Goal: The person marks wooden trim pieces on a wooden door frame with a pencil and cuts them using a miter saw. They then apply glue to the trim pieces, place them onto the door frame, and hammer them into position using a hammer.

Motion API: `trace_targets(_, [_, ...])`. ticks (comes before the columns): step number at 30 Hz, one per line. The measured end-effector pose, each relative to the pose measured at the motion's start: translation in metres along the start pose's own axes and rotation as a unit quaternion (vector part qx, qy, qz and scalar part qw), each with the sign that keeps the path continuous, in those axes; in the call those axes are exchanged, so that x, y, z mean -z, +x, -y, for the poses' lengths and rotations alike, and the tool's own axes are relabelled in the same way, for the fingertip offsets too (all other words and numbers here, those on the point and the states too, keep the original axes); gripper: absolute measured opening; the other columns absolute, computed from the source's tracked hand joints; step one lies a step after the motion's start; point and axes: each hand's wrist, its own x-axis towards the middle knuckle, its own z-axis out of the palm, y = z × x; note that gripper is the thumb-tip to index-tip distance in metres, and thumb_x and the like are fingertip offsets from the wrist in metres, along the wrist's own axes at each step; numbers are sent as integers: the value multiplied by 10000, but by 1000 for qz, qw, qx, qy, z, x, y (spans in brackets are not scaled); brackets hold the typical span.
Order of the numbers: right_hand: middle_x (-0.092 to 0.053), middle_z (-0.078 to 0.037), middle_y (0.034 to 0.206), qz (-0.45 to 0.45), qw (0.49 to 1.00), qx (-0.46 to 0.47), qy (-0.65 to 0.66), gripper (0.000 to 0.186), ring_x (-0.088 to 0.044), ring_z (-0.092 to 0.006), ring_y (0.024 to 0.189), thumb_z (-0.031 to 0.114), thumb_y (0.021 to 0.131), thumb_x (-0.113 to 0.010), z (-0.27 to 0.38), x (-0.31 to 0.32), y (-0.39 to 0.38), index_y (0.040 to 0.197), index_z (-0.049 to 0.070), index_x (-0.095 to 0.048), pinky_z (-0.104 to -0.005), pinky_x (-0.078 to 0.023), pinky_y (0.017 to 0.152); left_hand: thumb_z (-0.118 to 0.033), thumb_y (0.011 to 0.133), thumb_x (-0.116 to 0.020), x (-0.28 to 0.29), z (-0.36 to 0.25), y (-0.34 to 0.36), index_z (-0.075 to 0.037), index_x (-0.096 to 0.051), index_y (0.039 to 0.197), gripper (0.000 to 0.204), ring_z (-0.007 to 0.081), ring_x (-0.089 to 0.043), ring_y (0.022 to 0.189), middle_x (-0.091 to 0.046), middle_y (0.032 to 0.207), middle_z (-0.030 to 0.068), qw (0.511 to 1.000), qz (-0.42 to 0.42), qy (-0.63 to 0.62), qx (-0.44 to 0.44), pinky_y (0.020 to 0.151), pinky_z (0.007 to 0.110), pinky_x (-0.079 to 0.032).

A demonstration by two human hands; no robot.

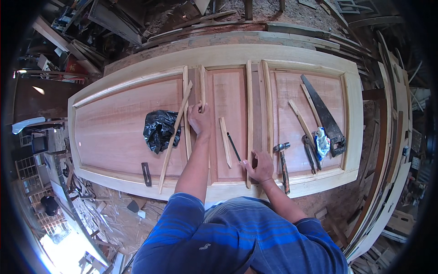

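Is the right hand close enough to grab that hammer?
Probably yes: the right hand is just left of the hammer, and no loose thing seems to lie between them.

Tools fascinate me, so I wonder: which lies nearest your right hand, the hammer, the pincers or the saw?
The hammer, just to the right of the right hand; the pincers and the saw lie farther right.

Left hand (199,120) on wooden strip (202,86) — right hand (261,169) near hammer (284,165)
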Motion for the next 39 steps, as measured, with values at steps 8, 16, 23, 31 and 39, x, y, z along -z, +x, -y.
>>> trace_targets(8, [-603,-125,889,8,995,-45,94,424,-609,-310,813,269,874,-839,-6,6,11,1183,27,-680,-427,-501,733,-201,871,-866,17,-14,4,-16,-791,1074,285,298,-725,892,-728,1008,126,998,60,-1,27,818,432,-588])
trace_targets(16, [-603,-135,926,-48,984,-69,155,399,-616,-283,839,229,912,-829,-5,-17,68,1201,1,-674,-385,-520,768,-171,878,-852,15,2,6,-14,-792,1061,249,297,-736,834,-729,980,136,998,55,34,15,778,418,-601])
trace_targets(23, [-600,-178,1369,5,994,110,-16,630,-558,-391,1278,141,914,-724,16,-41,235,1519,109,-550,-508,-452,1102,-87,929,-854,68,-21,16,55,-768,1143,271,82,-679,822,-752,965,45,939,111,-258,199,773,238,-556])
trace_targets(31, [-301,-188,1752,102,963,189,-162,887,-272,-427,1614,219,893,-692,26,-125,359,1707,219,-339,-540,-214,1322,-70,976,-821,128,2,4,71,-736,1209,285,68,-684,901,-765,1057,53,837,124,-457,274,834,220,-548])
trace_targets(39, [-326,-196,1742,155,952,159,-212,811,-291,-473,1599,261,892,-694,49,-126,369,1662,313,-445,-612,-214,1305,-73,978,-819,135,9,3,65,-741,1194,268,66,-682,882,-768,1050,58,826,119,-466,294,811,214,-545])
